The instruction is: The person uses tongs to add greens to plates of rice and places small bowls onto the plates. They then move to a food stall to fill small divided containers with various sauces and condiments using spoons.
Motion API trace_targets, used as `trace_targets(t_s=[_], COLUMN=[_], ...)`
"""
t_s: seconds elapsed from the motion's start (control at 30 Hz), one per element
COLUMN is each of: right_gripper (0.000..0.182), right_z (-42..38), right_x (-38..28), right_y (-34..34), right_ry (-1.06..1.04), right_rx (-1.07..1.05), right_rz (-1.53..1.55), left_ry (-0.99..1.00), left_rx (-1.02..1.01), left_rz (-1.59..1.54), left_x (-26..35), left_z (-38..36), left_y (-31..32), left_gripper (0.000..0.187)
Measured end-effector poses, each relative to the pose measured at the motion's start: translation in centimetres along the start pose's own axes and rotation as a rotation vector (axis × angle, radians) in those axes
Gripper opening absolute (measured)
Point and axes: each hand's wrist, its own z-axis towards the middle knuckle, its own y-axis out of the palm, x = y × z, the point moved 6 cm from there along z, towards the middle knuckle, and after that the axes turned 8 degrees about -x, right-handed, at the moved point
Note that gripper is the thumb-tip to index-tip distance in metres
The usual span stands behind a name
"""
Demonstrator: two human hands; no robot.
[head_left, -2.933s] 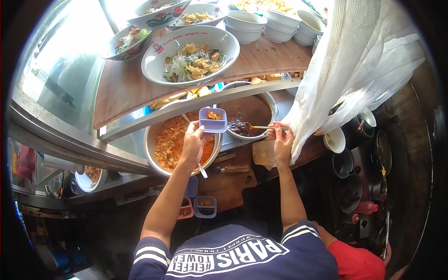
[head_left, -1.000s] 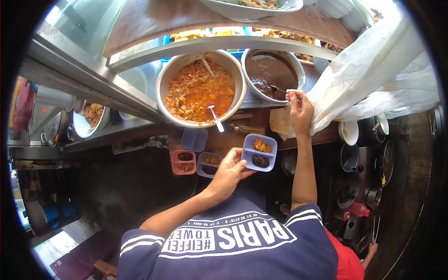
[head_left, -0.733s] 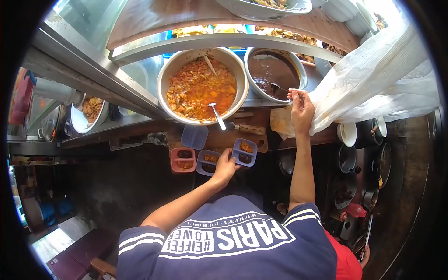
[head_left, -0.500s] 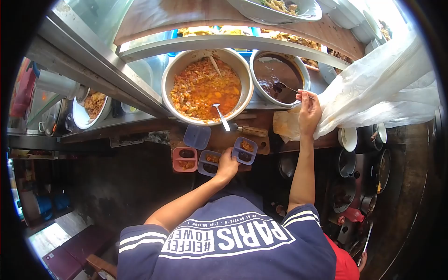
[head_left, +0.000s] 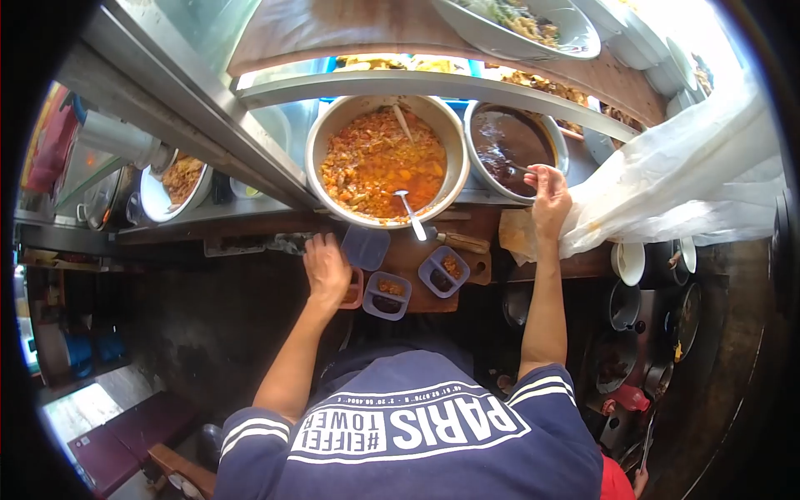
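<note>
My right hand [head_left: 550, 200] is closed on the thin handle of a spoon [head_left: 521, 169], which dips into the dark brown sauce in a metal pot [head_left: 560, 143]. My left hand [head_left: 327, 268] reaches over a pink divided container [head_left: 353, 289], hiding most of it; its fingers stretch toward the counter edge and nothing shows in them. Beside it are an uncovered purple divided container [head_left: 386, 313] and another purple one [head_left: 443, 272], both with orange food and dark sauce in their compartments. An unfilled purple container [head_left: 366, 247] sits just right of my left fingertips.
A large pot [head_left: 314, 167] of orange-red stew holds a metal spoon [head_left: 411, 215]. A wooden handle [head_left: 463, 242] lies on the cutting board [head_left: 479, 268]. A white plastic sheet [head_left: 667, 192] hangs at right. A metal rail [head_left: 433, 81] crosses above the pots. Another person's hand [head_left: 640, 481] shows lower right.
My left hand has moved left from the purple containers to the pink one. My right hand stays at the sauce pot with the spoon. The view has shifted slightly.
</note>
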Motion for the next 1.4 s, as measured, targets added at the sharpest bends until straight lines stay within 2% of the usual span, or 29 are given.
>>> trace_targets(t_s=[0.03,0.23,0.37,0.53,0.67,0.7,0.73,0.8,0.93,1.03,1.1,1.13,1.2,1.4], right_gripper=[0.018,0.018,0.018,0.017,0.017,0.017,0.016,0.016,0.016,0.016,0.016,0.016,0.017,0.018], right_z=[0.0,-0.2,-0.7,-1.2,-1.7,-1.9,-2.0,-2.0,-2.1,-2.1,-2.2,-2.2,-2.2,-3.2], right_x=[0.0,0.3,0.0,-0.2,-0.2,0.1,0.6,0.8,0.9,0.6,-0.1,-0.7,-1.8,-5.8], right_y=[0.0,-1.7,-3.0,-3.3,-3.5,-3.7,-3.9,-4.2,-4.1,-4.4,-4.4,-4.5,-4.6,-3.3], right_ry=[0.018,0.094,0.134,0.141,0.167,0.165,0.156,0.144,0.134,0.131,0.127,0.119,0.107,0.082], right_rx=[0.003,0.091,0.165,0.215,0.239,0.246,0.257,0.268,0.286,0.296,0.313,0.321,0.328,0.307], right_rz=[0.021,0.151,0.167,0.205,0.234,0.235,0.267,0.297,0.346,0.399,0.443,0.443,0.462,0.382], left_ry=[0.015,-0.013,-0.097,-0.052,-0.161,-0.207,-0.184,-0.106,0.03,0.117,0.02,0.054,0.03,0.009], left_rx=[0.015,-0.048,-0.067,-0.103,-0.278,-0.292,-0.336,-0.296,-0.466,-0.524,-0.506,-0.499,-0.53,-0.592], left_rz=[0.006,-0.247,-0.485,-0.514,-0.9,-1.083,-1.178,-1.324,-1.477,-1.538,-1.565,-1.59,-1.653,-1.597], left_x=[-0.6,-3.9,-4.0,-4.2,-5.5,-4.5,-4.3,-1.0,6.3,10.7,13.3,14.0,16.3,19.9], left_z=[0.2,2.3,2.2,1.2,-1.5,-2.0,-2.1,-1.3,2.7,6.3,8.1,9.5,10.4,11.4], left_y=[1.0,4.2,2.5,-1.2,-4.6,-6.3,-7.3,-10.1,-11.4,-8.7,-6.5,-4.2,-2.3,0.8], left_gripper=[0.017,0.006,0.008,0.007,0.006,0.01,0.017,0.03,0.053,0.049,0.041,0.029,0.022,0.019])
